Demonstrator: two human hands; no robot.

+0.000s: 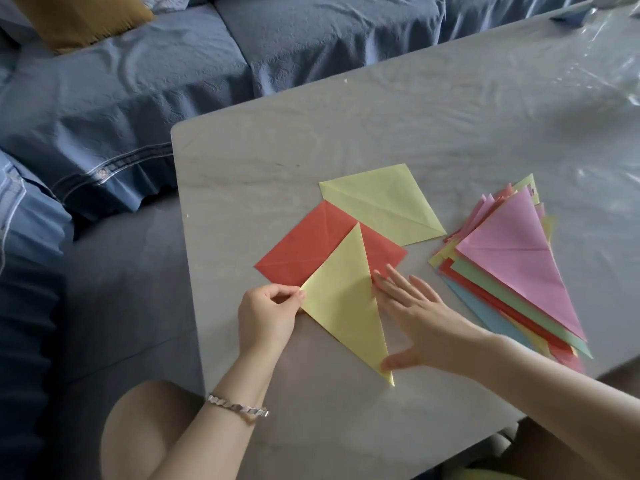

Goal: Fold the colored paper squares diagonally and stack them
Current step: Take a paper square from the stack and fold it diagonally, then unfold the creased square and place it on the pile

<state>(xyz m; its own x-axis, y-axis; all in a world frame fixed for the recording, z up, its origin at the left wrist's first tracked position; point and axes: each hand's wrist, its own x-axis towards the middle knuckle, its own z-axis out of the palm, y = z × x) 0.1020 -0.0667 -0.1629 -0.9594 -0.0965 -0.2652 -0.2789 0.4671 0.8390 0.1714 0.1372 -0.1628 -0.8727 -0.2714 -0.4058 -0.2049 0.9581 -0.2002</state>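
From the head camera, a pale grey surface (346, 116) under a wrinkled clear plastic cover fills the centre and right of the frame. A yellow paper triangle folded on its diagonal (341, 303) lies at lower centre, with its long point towards the bottom of the frame. Its upper tip overlaps a flat red paper square (308, 252) that shows crease lines.

The left hand (266, 317) is at the triangle's left corner. Its grip is closed on that corner, pinching it between thumb and fingertips. The right hand (420, 318) lies flat along the triangle's right edge, with its fingers straight and spread and pressing on the paper. Its grip is released and holds nothing. The thumb reaches towards the triangle's lower tip.

A pale yellow paper square with a diagonal crease (381, 202) lies flat above and to the right of the red one, and their edges touch. At the right of the frame sits a fanned stack of folded paper triangles (519, 265). A pink triangle is on top, and green, red, blue and yellow edges show beneath it.

A silver link bracelet (239, 407) circles the left wrist, and a bare knee (145, 431) shows at lower left. A blue quilted sofa (138, 98) spans the upper left, and a mustard cushion (83, 19) sits in its top corner.
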